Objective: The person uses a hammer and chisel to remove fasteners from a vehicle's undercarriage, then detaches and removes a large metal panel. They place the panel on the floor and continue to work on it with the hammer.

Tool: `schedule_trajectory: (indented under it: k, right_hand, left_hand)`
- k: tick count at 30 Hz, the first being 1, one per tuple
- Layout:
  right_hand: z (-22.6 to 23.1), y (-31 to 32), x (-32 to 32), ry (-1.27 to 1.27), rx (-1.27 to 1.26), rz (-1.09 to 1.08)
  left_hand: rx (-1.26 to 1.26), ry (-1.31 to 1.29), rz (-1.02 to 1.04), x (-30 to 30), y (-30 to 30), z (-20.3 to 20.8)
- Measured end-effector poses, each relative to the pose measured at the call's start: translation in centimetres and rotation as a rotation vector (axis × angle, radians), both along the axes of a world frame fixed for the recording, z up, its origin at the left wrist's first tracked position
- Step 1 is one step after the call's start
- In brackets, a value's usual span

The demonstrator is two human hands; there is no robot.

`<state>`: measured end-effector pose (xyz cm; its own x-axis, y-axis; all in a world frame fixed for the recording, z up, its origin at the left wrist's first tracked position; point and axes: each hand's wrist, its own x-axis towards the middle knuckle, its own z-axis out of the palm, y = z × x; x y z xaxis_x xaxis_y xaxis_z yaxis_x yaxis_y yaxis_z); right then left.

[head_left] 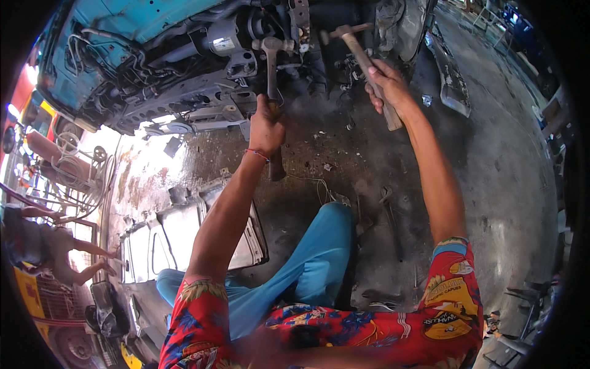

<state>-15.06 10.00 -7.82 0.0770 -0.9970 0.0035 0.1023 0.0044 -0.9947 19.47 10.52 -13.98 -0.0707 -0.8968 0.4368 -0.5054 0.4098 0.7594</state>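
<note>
A ball-peen hammer (pixel 272 67) stands nearly upright in my left hand (pixel 267 126), which is closed round the middle of its handle. Its head overlaps the underside parts of a teal vehicle (pixel 147 21); contact cannot be made out. My right hand (pixel 389 86) grips a second hammer (pixel 356 50) by its pale wooden handle, which slants up and left. That hammer's head lies in front of dark, greasy suspension parts (pixel 387 27). Below my left fist, the dark lower end of the first handle (pixel 277 166) points toward my knees.
A large pale metal panel (pixel 178 230) lies on the floor at left. A wrench (pixel 391 215) rests right of my knee, and a worn metal strip (pixel 453 77) lies far right. Another person (pixel 55 246) is at the left edge near coiled hoses (pixel 80 166).
</note>
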Motion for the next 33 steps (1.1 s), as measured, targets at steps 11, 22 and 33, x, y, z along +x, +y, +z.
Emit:
schedule_trajectory:
  k: [11,22,33]
  right_hand:
    - [-0.5,-2.3,-0.6,0.505,0.014,-0.198]
    - [0.7,-4.7,0.4,0.611,-0.094,-0.132]
    - [1.6,-8.7,-2.2,0.537,-0.002,-0.198]
  left_hand:
    - [0.288,0.566,-0.15,-0.6,1.2,0.7]
    - [0.4,0.607,-0.192,-1.9,-1.4,1.9]
    - [0.144,0.299,-0.145,-1.6,-3.7,0.2]
